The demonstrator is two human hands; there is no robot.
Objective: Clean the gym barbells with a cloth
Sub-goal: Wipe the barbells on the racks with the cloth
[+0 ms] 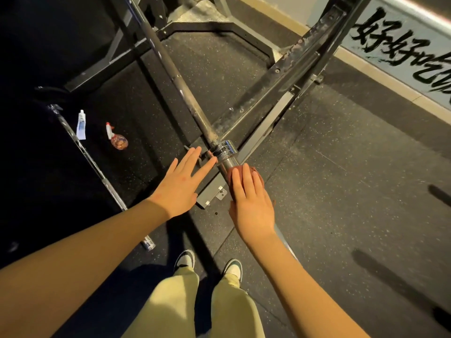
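Item: barbell [185,93], dull and scuffed along the shaft, lying diagonally across a dark steel rack [280,76]. Its bright chrome collar [223,148] and sleeve point toward the person.

Item: cloth [253,170], reddish-brown, draped on the sleeve just below the collar, mostly covered by the hand on it.

Right hand [251,206]: laid flat on the cloth, fingers straight and together, pressing it against the sleeve. Grip open, not curled round the bar.

Left hand [181,184]: held flat beside the barbell, fingers straight and spread, fingertips [212,161] at the collar. Whether they touch it cannot be told. Grip open, holding nothing.

Floor [341,167]: dark speckled rubber matting.
- second barbell [97,167], lying to the left, well apart from the hands
- white tube [81,125], beside that bar
- small spray bottle [117,139], on its side, near the tube

Also in view: pale trousers [175,301] and two dark shoes with white toes [185,259], and a wall panel [402,45] with black brush lettering at upper right.
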